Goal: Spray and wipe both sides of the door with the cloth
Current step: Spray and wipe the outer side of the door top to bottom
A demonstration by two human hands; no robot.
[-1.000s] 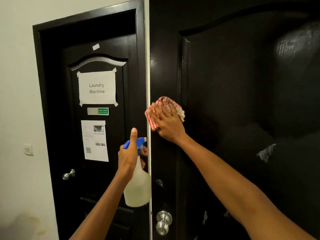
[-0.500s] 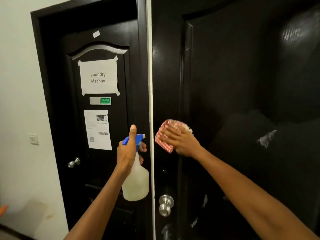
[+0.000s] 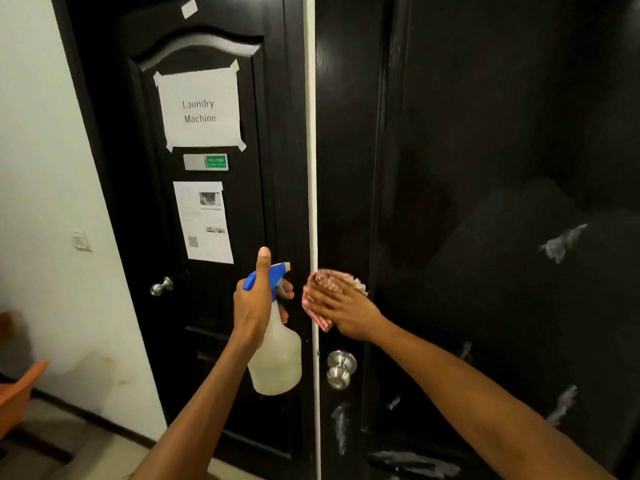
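Left grip (image 3: pixel 254 303): curled round the neck of the spray bottle (image 3: pixel 275 355), thumb sticking straight up, fingers round the front by the blue trigger. Bottle upright, pale and see-through, held in the air in front of the far door (image 3: pixel 214 323), just left of the pale door edge (image 3: pixel 313 202).

Right grip (image 3: pixel 349 313): flat, fingers straight and spread a little, pressing the cloth (image 3: pixel 320 289) onto the big black door (image 3: pixel 485 168). Cloth red and white checked, bunched up under the fingers, touching the door near its left edge, just above the round silver knob (image 3: pixel 341 368).

White smears low on the big door, below the knob and off to the right.

On the far door: a taped paper sign (image 3: pixel 201 109) reading "Laundry Machine", a small green and silver plate (image 3: pixel 206 162) under it, another printed sheet (image 3: pixel 204 221) lower down, and a silver knob (image 3: pixel 161 286). White wall (image 3: pixel 45 168) to the left with a light switch (image 3: pixel 80 240). Something orange (image 3: pixel 17 393) low at the left edge, too cut off to tell what.
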